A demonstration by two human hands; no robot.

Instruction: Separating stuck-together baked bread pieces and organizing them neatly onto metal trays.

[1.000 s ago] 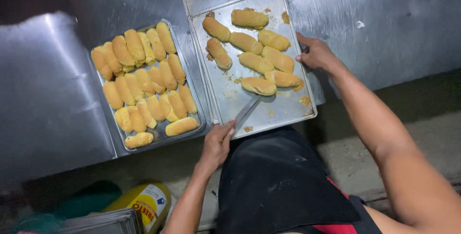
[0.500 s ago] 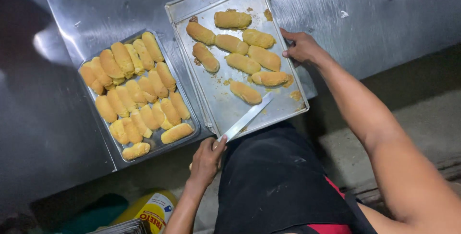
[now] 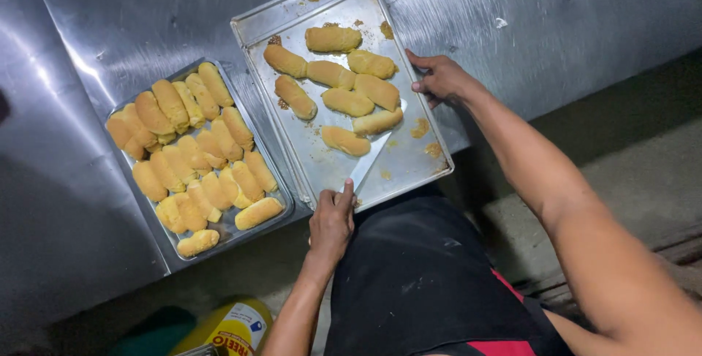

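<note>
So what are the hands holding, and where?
The left hand holds a flat metal scraper by its near end; the right hand grips the baking tray by its right rim.

Left hand (image 3: 333, 217) gripping scraper (image 3: 369, 162), right hand (image 3: 439, 78) steadying tray (image 3: 322, 169)

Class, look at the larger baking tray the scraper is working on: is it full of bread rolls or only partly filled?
Partly filled. The larger baking tray holds eight bread rolls clustered in its far half; the near half is bare metal with crumbs.
</note>
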